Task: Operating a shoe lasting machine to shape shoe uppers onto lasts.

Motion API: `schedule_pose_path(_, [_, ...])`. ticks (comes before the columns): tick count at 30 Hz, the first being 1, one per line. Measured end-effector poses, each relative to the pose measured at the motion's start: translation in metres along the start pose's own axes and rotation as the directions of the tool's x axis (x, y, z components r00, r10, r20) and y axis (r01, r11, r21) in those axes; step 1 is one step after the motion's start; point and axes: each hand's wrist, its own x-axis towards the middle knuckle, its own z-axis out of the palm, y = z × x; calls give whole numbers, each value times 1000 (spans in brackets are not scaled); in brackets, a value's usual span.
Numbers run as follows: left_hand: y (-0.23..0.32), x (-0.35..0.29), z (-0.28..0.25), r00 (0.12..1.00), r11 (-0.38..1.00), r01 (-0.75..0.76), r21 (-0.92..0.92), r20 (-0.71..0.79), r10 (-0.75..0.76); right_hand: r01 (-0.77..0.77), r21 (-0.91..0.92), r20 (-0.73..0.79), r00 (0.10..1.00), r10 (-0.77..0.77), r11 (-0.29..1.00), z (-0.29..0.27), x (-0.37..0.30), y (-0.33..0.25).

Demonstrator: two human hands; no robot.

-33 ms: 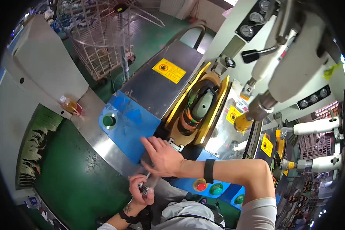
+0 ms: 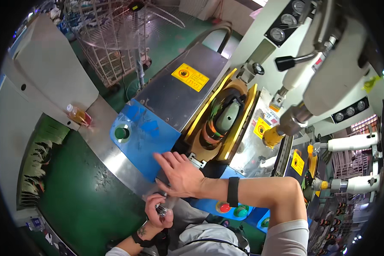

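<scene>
My left hand (image 2: 158,212), low in the middle, has its fingers curled round a small shiny silver-and-dark thing (image 2: 161,209); its kind is not clear. Just above it, my right hand (image 2: 182,176) reaches in from the right, fingers stretched toward the left and thumb pointing down near the left hand. Nothing shows in the right hand's fingers. A blurred greyish patch lies between the two hands. Beyond the right hand, a shoe (image 2: 226,117) with black, orange and green parts sits in a machine bed between two yellow-edged pads (image 2: 239,128).
A blue panel (image 2: 147,143) with a green button (image 2: 122,133) lies left of the hands. Red (image 2: 223,207) and green (image 2: 241,210) buttons are below the right forearm. A bottle (image 2: 79,115) stands on the metal ledge. A machine arm (image 2: 294,119) hangs at right; a fan (image 2: 115,25) stands behind.
The view has shifted very slightly. A thin pale strip seen between the hands earlier no longer shows. Both hands stay in nearly the same place.
</scene>
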Motion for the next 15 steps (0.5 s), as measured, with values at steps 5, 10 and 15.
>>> schedule_pose_path(5, [-8, 9, 11, 998, 997, -13, -76, 68, 18, 29, -55, 84, 996, -24, 998, 9, -4, 6])
schedule_pose_path(10, [-8, 16, 18, 996, 984, 16, -178, 92, 0, -67, -33, 71, 995, 70, 997, 6, -5, 0])
schedule_pose_path(15, [11, 15, 4, 989, 990, 90, -110, 124, -76, -4, -17, -203, 979, 0, 1000, -16, -31, -23])
